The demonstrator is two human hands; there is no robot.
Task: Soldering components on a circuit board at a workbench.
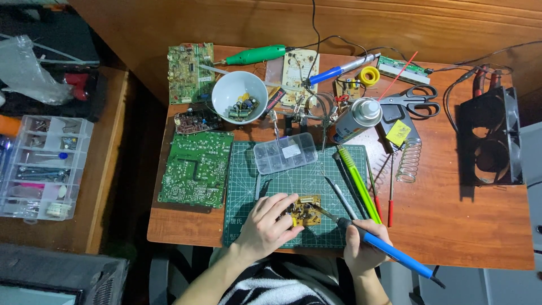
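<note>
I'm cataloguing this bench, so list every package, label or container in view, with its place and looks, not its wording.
Spray can: behind the cutting mat, lying tilted, silvery cap, blue and white printed body.
Clear parts box: on the mat's far edge, rectangular, with a white label.
Clear organiser case: on the side table at left, many compartments.
Yellow tag: right of the can, small and square.
No screens.

Circuit board (305, 210): small, yellowish-tan, studded with components, lying flat on the green cutting mat (293, 181), near its front edge.
Soldering iron (384, 248): blue handle, dark grip, metal tip slanting onto the board's right edge, handle reaching past the mat's front-right corner.
</note>
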